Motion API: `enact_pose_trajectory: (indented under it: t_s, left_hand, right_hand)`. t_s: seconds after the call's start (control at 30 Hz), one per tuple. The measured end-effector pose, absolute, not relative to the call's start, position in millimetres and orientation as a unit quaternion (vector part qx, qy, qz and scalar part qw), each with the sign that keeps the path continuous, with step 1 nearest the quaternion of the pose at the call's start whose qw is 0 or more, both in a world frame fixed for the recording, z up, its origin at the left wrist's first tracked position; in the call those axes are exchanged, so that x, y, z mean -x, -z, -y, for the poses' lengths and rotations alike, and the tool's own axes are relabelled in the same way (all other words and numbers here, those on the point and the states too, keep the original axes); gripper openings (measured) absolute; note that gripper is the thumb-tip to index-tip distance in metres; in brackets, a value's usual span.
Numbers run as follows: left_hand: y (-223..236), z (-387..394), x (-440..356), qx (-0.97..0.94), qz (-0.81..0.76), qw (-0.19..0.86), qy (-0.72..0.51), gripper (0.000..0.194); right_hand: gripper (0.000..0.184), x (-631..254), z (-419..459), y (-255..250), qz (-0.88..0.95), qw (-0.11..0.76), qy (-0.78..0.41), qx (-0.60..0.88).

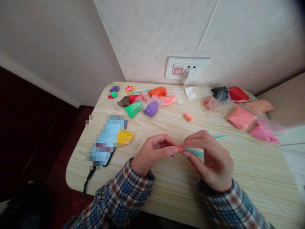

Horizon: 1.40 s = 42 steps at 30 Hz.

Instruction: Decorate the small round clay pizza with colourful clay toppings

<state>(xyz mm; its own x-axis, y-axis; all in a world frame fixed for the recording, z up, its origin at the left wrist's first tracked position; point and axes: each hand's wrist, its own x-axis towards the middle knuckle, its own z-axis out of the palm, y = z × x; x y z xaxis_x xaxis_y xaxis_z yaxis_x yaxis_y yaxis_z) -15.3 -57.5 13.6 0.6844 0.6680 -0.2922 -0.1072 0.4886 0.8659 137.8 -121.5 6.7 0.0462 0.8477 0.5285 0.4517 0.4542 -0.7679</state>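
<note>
My left hand and my right hand meet above the near middle of the table. Between their thumbs and fingertips is a small piece of orange-red modelling clay, pinched from both sides and partly covered. A turquoise stick shows under my right hand; whether it touches the clay I cannot tell. Past my right knuckles, another turquoise end pokes out on the table. Farther back lies a short coral clay roll with a yellow underside.
On the wooden table, clay bags include green, purple, orange, coral and pink. Small clay fruit shapes sit back left. A pixelated phone lies left beside a yellow bag. A socket is behind.
</note>
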Motion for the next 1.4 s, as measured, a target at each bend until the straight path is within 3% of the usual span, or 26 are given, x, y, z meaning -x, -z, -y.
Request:
enact_pose_trajectory:
  t_s: [0.6, 1.4]
  left_hand:
    - [-14.0, 58.2, 14.4, -0.437, -0.318, 0.805, -0.244, 0.018]
    - [-14.9, 57.6, 13.3, -0.447, -0.334, 0.792, -0.25, 0.022]
  right_hand:
    - [0.021, -137.6, 121.0, -8.5, 0.677, 0.516, -0.207, 0.483]
    - [0.01, -137.3, 120.6, -10.6, 0.666, 0.508, -0.192, 0.511]
